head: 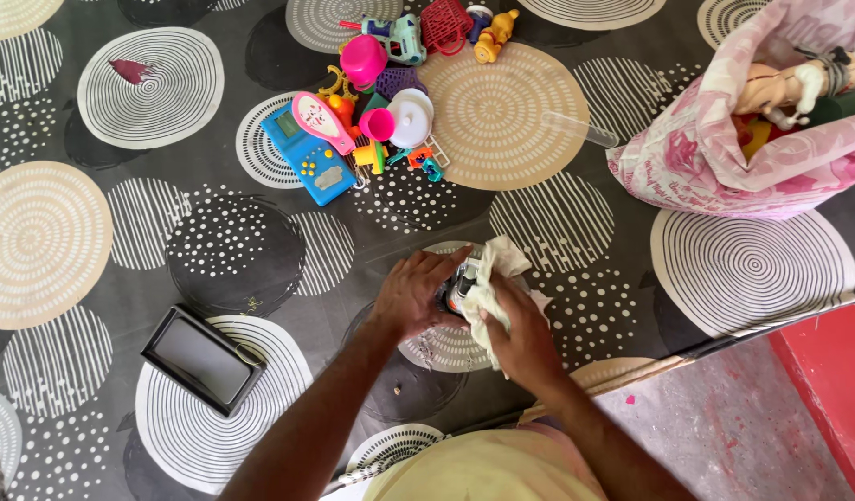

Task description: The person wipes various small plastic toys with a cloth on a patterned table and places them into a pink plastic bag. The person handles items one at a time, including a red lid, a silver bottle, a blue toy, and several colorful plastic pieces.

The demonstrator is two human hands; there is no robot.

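White cloth [490, 278] in right hand [520, 339] presses toy [461, 281] gripped by left hand [411, 295].

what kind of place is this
Probably a home, on a bed or floor mat: a circle-patterned sheet covers the surface, plastic toys lie in a pile, and a pink bag holds more toys.

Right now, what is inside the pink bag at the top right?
Inside the pink bag a doll lies on top, with something yellow and red beneath it. The rest is covered by the bag's folds.
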